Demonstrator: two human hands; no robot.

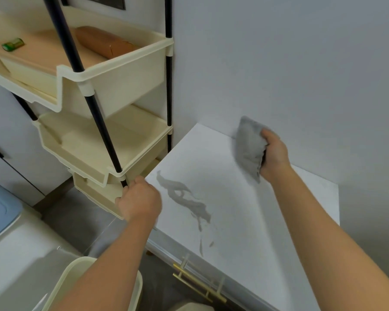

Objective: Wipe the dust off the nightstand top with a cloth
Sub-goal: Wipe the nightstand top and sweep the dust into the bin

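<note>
The white nightstand top (267,212) fills the lower right, set into a corner of grey walls. A grey smear of dust (186,198) runs across its left half. My right hand (273,153) grips a bunched grey cloth (248,147) near the back wall, just above or on the top; the blur hides contact. My left hand (139,200) is at the nightstand's left edge, its fingers curled against the lower tray and black pole of the cream rack (121,90).
The cream tiered rack stands close on the left, with a brown roll (103,42) and a green item (12,44) on its top shelf. A gold drawer handle (198,281) sits below the front edge. A cream bin (76,286) is at the bottom left.
</note>
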